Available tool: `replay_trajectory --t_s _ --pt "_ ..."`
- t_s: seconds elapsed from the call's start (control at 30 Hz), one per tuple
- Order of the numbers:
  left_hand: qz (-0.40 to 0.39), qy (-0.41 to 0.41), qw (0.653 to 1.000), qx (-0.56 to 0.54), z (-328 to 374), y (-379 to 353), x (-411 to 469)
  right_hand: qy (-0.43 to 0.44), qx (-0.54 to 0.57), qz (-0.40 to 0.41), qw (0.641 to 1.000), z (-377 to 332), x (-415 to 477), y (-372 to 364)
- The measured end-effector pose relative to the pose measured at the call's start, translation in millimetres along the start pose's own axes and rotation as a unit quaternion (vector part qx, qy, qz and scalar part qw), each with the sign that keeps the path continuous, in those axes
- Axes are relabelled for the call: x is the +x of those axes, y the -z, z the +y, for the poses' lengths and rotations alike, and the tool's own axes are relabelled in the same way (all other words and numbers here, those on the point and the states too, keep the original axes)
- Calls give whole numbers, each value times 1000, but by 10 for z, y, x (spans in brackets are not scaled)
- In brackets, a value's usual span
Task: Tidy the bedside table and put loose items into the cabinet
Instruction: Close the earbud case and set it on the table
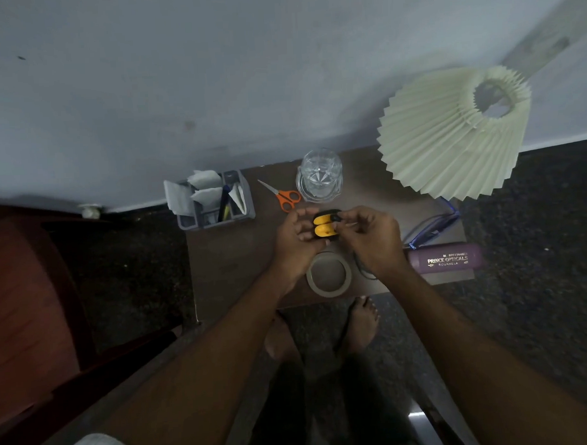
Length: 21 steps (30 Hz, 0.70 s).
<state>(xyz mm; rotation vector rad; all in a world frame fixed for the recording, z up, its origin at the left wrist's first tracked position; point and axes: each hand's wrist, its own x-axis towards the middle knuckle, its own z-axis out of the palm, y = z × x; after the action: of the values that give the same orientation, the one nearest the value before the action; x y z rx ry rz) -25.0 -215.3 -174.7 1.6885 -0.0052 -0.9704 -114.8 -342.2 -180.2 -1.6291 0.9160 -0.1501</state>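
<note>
Above the middle of the brown bedside table, my left hand holds a small yellow and black case by its left side. My right hand pinches the case's black top right corner, and a thin pale stick juts out past its fingers. A thin dark cord hangs below the right hand. On the table lie orange scissors, a roll of tape, a purple spectacle case and blue-framed glasses.
A clear glass jar stands at the table's back. A grey organiser with papers and pens sits at the back left. A pleated lamp shade overhangs the right. A red chair stands left. My bare feet are below.
</note>
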Motion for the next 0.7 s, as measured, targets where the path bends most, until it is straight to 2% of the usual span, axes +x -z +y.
replay_trajectory --t_s 0.17,0.5,0.7 --pt "2 -2 1000 1 -23 15 -5 -3 -51 20 998 14 10 -6" --pt "12 -14 1000 -5 10 -42 -22 92 -217 48 971 -69 -51 -24" --pt "7 -11 1000 -16 37 -64 -30 95 -247 54 963 -142 -64 -15"
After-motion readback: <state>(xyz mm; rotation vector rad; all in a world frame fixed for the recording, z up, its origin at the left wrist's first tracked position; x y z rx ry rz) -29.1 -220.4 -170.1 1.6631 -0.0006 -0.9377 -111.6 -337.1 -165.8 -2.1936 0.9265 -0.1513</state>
